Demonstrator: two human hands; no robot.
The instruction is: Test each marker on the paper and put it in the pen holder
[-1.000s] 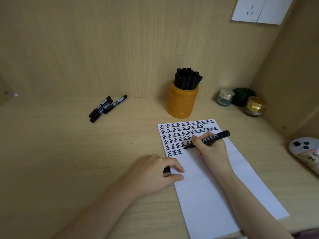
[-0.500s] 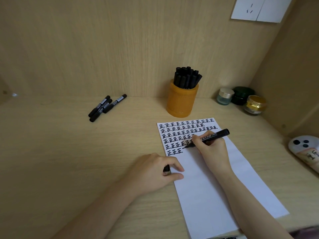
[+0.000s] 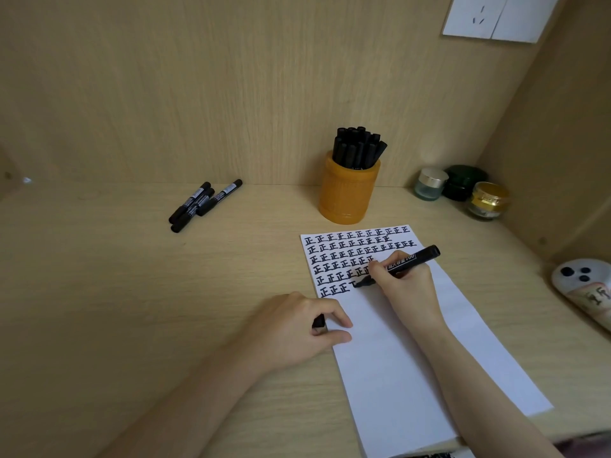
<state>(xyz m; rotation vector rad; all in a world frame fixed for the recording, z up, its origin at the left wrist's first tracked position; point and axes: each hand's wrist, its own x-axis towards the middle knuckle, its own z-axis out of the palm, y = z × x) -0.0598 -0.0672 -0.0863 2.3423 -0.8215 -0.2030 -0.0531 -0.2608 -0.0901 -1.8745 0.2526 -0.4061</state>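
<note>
Here, paper (image 3: 413,375) on wood-walled desk (image 3: 132,309)

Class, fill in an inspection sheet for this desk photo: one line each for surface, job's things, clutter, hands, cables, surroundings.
Surface: wooden desk; white paper on it, top part covered in black marks.
Job's things: orange pen holder packed with markers; three loose markers back left; uncapped marker, tip on paper.
Clutter: three small jars back right; white object at right edge.
Hands: right hand grips the marker; left hand pinches a black cap.
Cables: nothing seen.
Surroundings: wooden walls; white wall socket upper right.
</note>
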